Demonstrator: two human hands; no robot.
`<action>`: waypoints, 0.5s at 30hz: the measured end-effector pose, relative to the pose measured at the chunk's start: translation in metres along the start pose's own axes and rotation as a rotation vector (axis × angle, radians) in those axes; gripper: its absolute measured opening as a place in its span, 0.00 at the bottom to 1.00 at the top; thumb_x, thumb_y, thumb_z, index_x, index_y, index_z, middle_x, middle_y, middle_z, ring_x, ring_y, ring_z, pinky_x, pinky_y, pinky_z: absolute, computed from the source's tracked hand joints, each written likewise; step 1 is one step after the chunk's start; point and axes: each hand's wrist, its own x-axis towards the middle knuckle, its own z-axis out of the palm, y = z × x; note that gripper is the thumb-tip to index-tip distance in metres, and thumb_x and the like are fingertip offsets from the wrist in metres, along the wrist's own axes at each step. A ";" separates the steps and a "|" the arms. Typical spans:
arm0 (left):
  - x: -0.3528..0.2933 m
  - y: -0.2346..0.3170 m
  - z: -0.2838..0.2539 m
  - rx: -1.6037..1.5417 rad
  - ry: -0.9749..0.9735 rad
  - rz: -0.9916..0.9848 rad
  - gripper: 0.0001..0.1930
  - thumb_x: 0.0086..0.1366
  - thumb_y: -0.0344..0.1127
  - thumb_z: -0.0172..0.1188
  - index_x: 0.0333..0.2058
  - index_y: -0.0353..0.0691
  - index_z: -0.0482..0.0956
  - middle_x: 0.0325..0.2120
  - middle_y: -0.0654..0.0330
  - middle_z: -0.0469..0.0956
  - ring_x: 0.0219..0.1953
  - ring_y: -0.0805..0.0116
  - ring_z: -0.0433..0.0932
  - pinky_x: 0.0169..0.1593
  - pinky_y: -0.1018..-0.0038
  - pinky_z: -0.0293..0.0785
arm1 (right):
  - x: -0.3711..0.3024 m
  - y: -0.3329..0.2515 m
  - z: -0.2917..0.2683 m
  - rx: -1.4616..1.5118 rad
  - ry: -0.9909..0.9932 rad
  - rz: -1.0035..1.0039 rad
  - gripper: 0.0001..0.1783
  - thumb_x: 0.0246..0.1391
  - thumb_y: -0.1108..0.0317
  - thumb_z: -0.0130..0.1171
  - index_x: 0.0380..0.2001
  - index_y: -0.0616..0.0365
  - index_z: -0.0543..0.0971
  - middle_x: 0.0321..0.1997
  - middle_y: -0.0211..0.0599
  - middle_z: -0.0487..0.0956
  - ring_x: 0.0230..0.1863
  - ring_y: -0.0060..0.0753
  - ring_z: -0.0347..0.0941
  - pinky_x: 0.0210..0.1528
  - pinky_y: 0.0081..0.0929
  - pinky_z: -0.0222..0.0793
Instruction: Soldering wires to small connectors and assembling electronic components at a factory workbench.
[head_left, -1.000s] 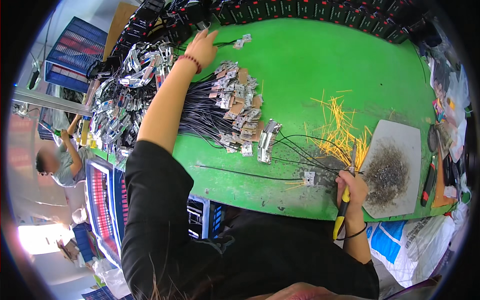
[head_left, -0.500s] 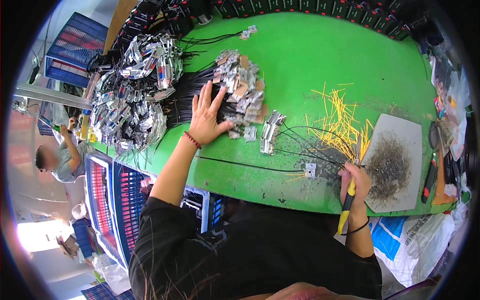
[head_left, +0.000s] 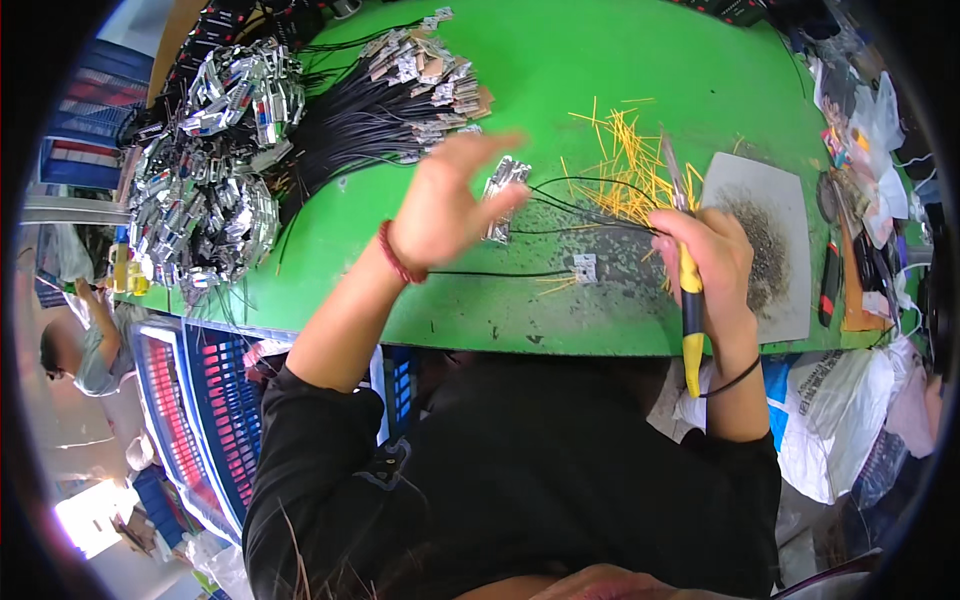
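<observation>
My left hand (head_left: 445, 205), blurred by motion, is raised over the table with its fingers apart and nothing in them. Close beside its fingertips lies a small bundle of silver metal connectors (head_left: 507, 190). Thin black wires (head_left: 590, 222) run from that bundle to the fingertips of my right hand (head_left: 715, 250). The right hand is also closed round a hand tool (head_left: 691, 315) with a yellow and black handle and a long narrow metal tip, pointing away over loose yellow strands (head_left: 635, 165). Below the wires, a single black wire ends in a small silver connector (head_left: 585, 268).
Black cables with silver ends (head_left: 420, 85) lie fanned at the far left, beside a heap of shiny metal parts (head_left: 215, 170). A grey board (head_left: 785, 190) with dark grit lies at right, near a red-black knife (head_left: 830, 285). Another person (head_left: 90, 340) is at the far left.
My left hand has lifted off the fanned black cables and moved right, towards the small connector bundle. My right hand still holds the tool and wires. The whole view has shifted.
</observation>
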 end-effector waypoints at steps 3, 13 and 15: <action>0.004 0.038 0.027 -0.051 -0.020 0.190 0.27 0.52 0.37 0.67 0.52 0.36 0.74 0.45 0.48 0.78 0.47 0.52 0.77 0.52 0.61 0.70 | 0.011 -0.006 -0.001 0.057 0.029 -0.041 0.21 0.40 0.77 0.64 0.40 0.46 0.79 0.18 0.24 0.74 0.20 0.30 0.69 0.25 0.29 0.59; 0.008 0.028 0.036 -0.079 0.039 0.079 0.05 0.57 0.34 0.64 0.32 0.41 0.82 0.24 0.58 0.80 0.25 0.62 0.80 0.29 0.70 0.75 | 0.014 0.003 0.005 0.434 -0.045 0.148 0.16 0.54 0.74 0.53 0.47 0.50 0.76 0.20 0.24 0.72 0.19 0.15 0.69 0.21 0.15 0.62; 0.006 0.021 0.023 0.188 0.183 0.217 0.04 0.56 0.33 0.65 0.30 0.44 0.81 0.23 0.61 0.80 0.24 0.64 0.79 0.27 0.71 0.74 | 0.018 0.006 0.008 0.432 -0.078 0.144 0.17 0.53 0.74 0.54 0.47 0.49 0.76 0.19 0.24 0.72 0.19 0.16 0.69 0.21 0.16 0.63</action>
